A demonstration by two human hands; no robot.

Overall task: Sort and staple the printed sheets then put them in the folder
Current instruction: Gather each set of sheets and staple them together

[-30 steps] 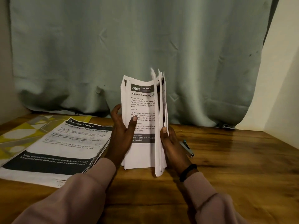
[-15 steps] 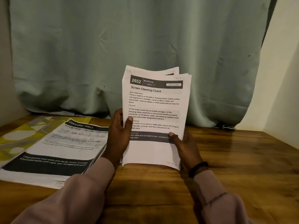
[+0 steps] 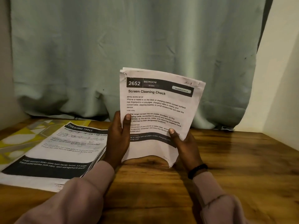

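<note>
Now we hold the sheaf flat-faced toward us, its "Screen Cleaning Check" page in full view, where a second ago the sheets were fanned edge-on and we were leafing through them. Half a second back the sheaf was already squared; since then it has tipped a little to the right and its bottom edge has lifted clear of the table. Our left hand clamps the left edge, thumb over the print and fingers behind; our right hand pinches the lower right the same way. We judge the sorting of this set done and stapling next (the stapler glimpsed behind the sheaf earlier is hidden now).

As for containers, the only candidate is the yellow-patterned folder at far left, lying flat on the table. A stack headed "Dressing Table" rests on top of it, not inside; we cannot tell whether anything is filed within.
</note>
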